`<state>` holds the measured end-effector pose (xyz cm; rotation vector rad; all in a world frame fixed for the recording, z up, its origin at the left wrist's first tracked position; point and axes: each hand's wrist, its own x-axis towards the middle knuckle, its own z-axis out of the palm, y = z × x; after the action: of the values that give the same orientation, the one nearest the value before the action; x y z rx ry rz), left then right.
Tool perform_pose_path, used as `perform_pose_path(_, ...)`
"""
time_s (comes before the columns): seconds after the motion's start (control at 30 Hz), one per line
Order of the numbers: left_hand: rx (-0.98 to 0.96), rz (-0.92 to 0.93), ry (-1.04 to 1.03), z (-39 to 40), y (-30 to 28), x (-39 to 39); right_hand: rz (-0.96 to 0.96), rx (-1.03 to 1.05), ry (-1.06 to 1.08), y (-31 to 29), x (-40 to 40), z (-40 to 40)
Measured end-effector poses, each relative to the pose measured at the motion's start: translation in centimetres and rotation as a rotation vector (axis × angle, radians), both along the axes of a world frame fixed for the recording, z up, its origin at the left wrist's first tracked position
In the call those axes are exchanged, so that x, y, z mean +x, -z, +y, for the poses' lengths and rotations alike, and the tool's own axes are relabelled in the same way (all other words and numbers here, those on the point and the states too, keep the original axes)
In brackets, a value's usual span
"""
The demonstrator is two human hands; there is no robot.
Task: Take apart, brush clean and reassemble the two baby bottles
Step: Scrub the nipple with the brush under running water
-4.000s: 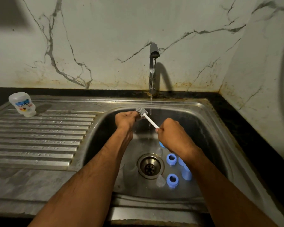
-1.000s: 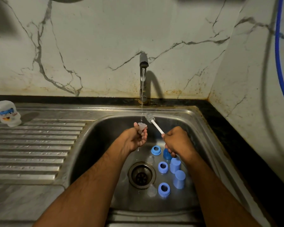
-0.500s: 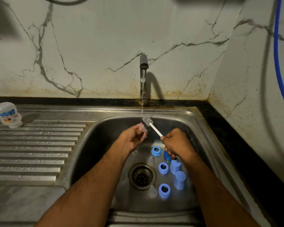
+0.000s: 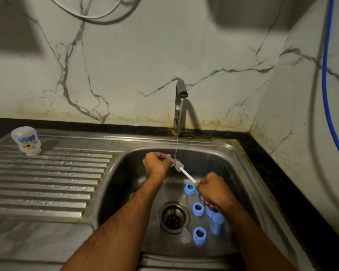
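Observation:
Over the steel sink [image 4: 233, 153], my left hand [image 4: 157, 166] pinches a small clear teat [image 4: 170, 159] under the running water. My right hand [image 4: 211, 189] grips the white handle of a small brush [image 4: 186, 174], whose grey bristle head touches the teat. On the sink floor lie three blue screw rings [image 4: 190, 188] [image 4: 198, 208] [image 4: 199, 234] and blue caps [image 4: 216, 223], partly hidden by my right wrist. A clear teat [image 4: 185, 236] lies near the drain [image 4: 173, 218]. One clear bottle body [image 4: 26, 140] stands upside down on the draining board.
The tap [image 4: 179, 106] at the back runs a thin stream into the sink. The ribbed draining board [image 4: 47, 178] stretches left. A black counter edge [image 4: 282, 173] runs along the right. A blue hose [image 4: 327, 85] hangs on the right wall.
The view has tilted up. My left hand has turned knuckles-up with the teat, and the brush head has come down against the teat in the stream.

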<state>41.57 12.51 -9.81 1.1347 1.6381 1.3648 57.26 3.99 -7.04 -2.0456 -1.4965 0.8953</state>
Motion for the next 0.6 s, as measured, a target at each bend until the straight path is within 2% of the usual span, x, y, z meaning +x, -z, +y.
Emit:
perform_pose_path(0.23, 0.09, 0.174, -0.061, -0.7, -2.9, -4.1, -0.061, 0.121, -0.048, -1.5, -2.9, -0.1)
perform_pose_path(0.6, 0.083, 0.314, -0.265, -4.9, -5.1, -20.8, 0.067, 0.238, -0.245, -3.7, -16.3, -0.1)
